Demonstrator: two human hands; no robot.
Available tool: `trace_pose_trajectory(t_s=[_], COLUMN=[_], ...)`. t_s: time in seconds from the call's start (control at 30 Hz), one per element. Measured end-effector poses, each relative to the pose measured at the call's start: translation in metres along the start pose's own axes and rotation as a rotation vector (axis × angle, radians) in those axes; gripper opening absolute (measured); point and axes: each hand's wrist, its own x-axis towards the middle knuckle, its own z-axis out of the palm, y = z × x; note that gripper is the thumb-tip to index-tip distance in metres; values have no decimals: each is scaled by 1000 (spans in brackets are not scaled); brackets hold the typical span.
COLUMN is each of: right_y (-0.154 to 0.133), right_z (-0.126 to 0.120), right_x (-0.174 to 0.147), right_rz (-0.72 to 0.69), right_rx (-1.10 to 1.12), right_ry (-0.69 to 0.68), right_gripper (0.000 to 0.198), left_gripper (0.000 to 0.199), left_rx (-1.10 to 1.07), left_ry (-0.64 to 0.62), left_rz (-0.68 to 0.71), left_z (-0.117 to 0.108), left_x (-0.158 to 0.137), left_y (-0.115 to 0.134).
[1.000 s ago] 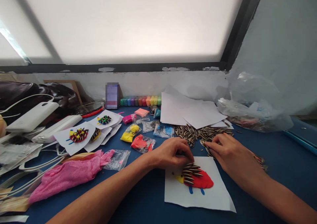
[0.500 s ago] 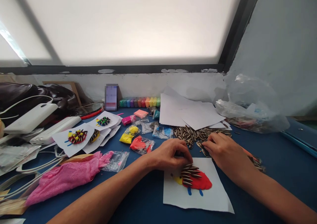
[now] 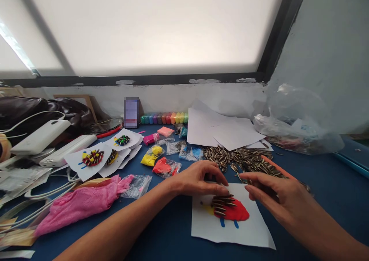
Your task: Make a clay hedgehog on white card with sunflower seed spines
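While slim seeds (image 3: 220,206) stud smooth red clay (image 3: 240,211), the right grip (image 3: 278,193) pinches another, left grip (image 3: 198,179) unclear.

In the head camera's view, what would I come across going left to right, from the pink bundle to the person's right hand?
Pink bundle → yellow clay packet → red clay packet → left hand → red clay shape → right hand.

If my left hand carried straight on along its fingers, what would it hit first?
Probably the right hand: the left hand points rightward across the paper toward its fingertips, though unclear depth might let it pass.
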Motion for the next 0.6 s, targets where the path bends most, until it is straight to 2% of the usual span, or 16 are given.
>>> trace_pose_trajectory(t_s=[0.2,0.37,0.6], right_y=[-4,-13,-14], right_z=[-1,-1,11], right_x=[-1,-3,-7], right_rz=[25,-43,-139], right_rx=[51,17,-69], right_ry=[-62,-47,-2], right_gripper=[12,19,23], left_gripper=[28,28,27], left_rx=[26,32,17], left_ry=[-3,0,-9], left_rz=[-28,-35,-14], left_z=[0,0,-1], left_x=[0,1,1], left_y=[2,1,-2])
